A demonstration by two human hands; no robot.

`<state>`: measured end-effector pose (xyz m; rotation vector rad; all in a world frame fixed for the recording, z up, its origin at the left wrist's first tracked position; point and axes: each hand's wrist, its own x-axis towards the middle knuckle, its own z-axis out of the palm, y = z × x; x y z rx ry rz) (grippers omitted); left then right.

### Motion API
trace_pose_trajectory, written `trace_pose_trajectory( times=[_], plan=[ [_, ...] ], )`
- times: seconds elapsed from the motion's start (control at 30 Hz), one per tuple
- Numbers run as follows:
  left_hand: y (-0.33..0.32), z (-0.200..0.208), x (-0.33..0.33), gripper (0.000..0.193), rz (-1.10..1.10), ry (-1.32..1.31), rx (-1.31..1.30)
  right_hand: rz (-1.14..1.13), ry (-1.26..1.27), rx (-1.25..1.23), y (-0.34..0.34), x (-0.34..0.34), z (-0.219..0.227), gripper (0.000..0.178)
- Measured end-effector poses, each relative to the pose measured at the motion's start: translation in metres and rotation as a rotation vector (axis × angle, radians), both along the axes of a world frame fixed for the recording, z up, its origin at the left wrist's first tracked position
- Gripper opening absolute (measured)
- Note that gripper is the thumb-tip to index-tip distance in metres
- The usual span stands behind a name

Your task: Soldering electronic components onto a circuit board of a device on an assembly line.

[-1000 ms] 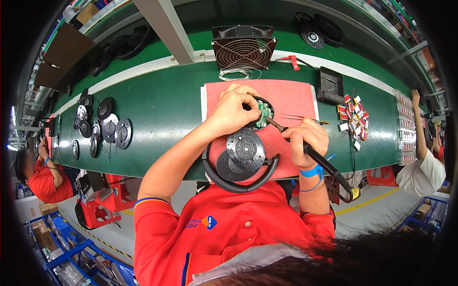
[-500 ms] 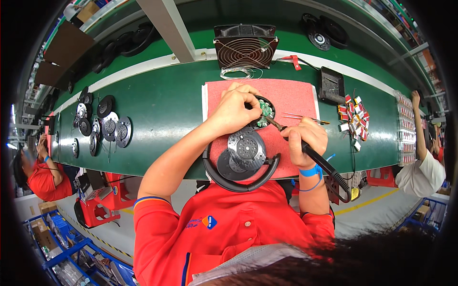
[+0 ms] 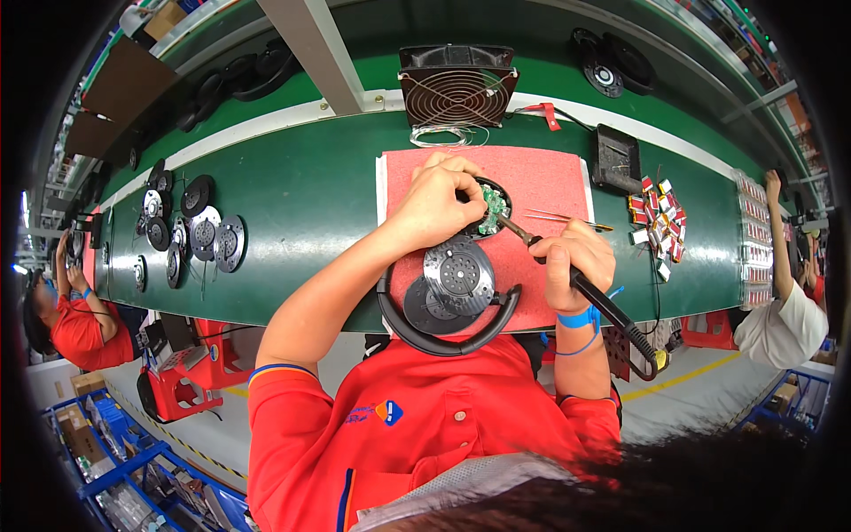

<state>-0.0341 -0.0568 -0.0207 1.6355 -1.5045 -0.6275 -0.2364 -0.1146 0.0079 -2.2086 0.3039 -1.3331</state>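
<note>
A green circuit board (image 3: 495, 209) sits inside a round black ear cup of a headphone on the pink mat (image 3: 545, 173). My left hand (image 3: 441, 202) is at the cup's left rim, thumb and fingers pinched together over the board; whatever lies between them is too small to make out. My right hand (image 3: 578, 266) grips a soldering iron (image 3: 612, 310), its metal tip at the board's right side. Below lie a perforated round speaker plate (image 3: 458, 273) and the black headband (image 3: 421, 345), curving toward me. Tweezers (image 3: 567, 221) rest on the mat beside my right hand.
A fan (image 3: 457, 93) stands behind the mat, with a coil of white wire before it. Right of the mat are a black tray (image 3: 617, 158) and a pile of small red-and-white parts (image 3: 657, 217). Several round black speaker plates (image 3: 202, 232) lie left. Co-workers sit on both sides.
My right hand and the soldering iron have shifted slightly right. My left hand stays put. Black headphone parts behind the bench have moved right, and the co-worker at left has raised a hand.
</note>
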Motion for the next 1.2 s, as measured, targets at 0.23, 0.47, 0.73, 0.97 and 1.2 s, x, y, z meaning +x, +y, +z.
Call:
trace_pose_trajectory(
  times=[0.23, 0.47, 0.73, 0.97, 1.2],
  plan=[
    [0.0003, -0.0016, -0.0002, 0.009, -0.001, 0.008, -0.019, -0.009, -0.01, -0.003, -0.0007, -0.0026, 0.0005, 0.021],
    [0.0003, -0.0007, -0.0012, 0.008, 0.004, -0.006, -0.018, 0.013, 0.034, -0.012, -0.0008, 0.0, 0.0012, 0.018],
    [0.0024, 0.006, -0.0048, 0.007, 0.015, -0.103, -0.028, 0.028, 0.056, -0.027, -0.0011, 0.0006, -0.0005, 0.015],
    [0.0027, 0.0051, -0.005, 0.007, 0.019, -0.12, -0.039, 0.024, 0.059, -0.055, -0.0009, 0.0008, -0.0005, 0.016],
    [0.0033, 0.0054, -0.0049, 0.007, 0.016, -0.116, -0.034, 0.004, -0.005, -0.03, -0.0004, -0.0014, 0.0018, 0.02]
  ],
)
